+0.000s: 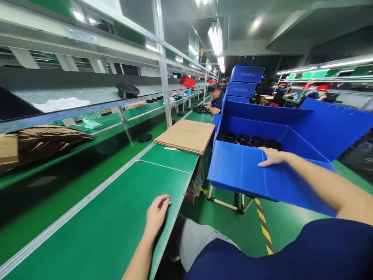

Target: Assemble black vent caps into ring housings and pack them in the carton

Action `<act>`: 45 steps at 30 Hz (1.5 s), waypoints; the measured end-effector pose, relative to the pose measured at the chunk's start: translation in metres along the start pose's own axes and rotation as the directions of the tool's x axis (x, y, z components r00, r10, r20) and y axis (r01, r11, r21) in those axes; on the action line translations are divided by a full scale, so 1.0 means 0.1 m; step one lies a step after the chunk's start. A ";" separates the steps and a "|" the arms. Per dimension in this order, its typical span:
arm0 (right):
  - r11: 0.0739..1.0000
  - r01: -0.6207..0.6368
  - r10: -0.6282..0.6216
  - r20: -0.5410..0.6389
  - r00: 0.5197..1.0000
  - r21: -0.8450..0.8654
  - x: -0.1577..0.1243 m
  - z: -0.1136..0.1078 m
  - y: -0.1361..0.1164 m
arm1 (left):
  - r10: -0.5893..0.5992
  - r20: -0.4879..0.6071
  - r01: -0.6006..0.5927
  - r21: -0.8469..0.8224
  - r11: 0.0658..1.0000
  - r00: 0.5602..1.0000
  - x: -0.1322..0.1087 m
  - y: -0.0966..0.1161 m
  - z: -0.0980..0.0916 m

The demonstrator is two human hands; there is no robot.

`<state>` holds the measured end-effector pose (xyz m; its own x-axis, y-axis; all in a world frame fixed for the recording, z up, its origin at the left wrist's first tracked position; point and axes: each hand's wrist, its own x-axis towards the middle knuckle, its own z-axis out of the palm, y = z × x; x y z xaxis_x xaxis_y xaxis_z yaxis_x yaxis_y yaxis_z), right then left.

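Note:
My right hand [272, 156] lies on the folded-out front flap [233, 163] of a large blue box [256, 123]. Its thumb is stretched out on the flap, and its fingertips reach the inner edge. Inside the box, just beyond that hand, sit several round black parts [243, 139], partly hidden by the flap. Near the right edge of the green worktable [116, 217], my left hand [158, 212] rests with loosely bent fingers and a gap by the thumb. Nothing shows in it.
Flat brown cardboard sheets [186, 136] lie stacked on the table ahead. A black disc [145, 137] sits left of them. A metal post [163, 66] holds the shelf. Stacked blue boxes [241, 88] stand behind the open one. A co-worker [216, 100] sits farther along the line.

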<state>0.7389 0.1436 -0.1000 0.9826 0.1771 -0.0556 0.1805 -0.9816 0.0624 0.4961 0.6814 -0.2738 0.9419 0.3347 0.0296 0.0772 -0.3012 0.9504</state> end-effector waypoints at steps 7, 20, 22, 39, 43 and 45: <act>0.998 -0.062 0.062 -0.017 0.998 0.021 -0.01 0.38 -0.10 | 0.000 -0.087 0.023 0.264 0.964 0.996 0.17 -0.02 0.09; 0.993 0.098 -0.085 -0.195 0.977 0.061 -0.13 0.59 0.05 | 0.654 0.682 -0.945 0.227 0.237 0.328 1.49 1.67 2.25; 0.990 0.132 -0.119 -0.207 0.971 0.047 -0.15 0.60 0.07 | 0.623 0.726 -0.957 0.232 0.176 0.291 1.52 1.60 2.41; 0.811 -0.200 -0.072 0.432 0.899 0.550 1.72 0.61 0.08 | 0.639 0.693 -0.942 0.266 0.202 0.333 1.56 1.29 2.58; 0.885 -0.254 0.015 0.523 0.852 0.389 1.83 0.89 -0.18 | 0.643 0.678 -0.933 0.301 0.198 0.356 1.52 1.28 2.59; 0.900 -0.281 0.078 0.510 0.857 0.334 1.82 0.95 -0.24 | 0.649 0.665 -0.927 0.312 0.209 0.371 1.50 1.25 2.61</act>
<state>0.9096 0.1924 -0.2058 0.8337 0.0388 -0.5509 -0.1280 -0.9568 -0.2612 0.7321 0.4604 -0.2311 0.6167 -0.6648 0.4216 -0.7543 -0.6522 0.0749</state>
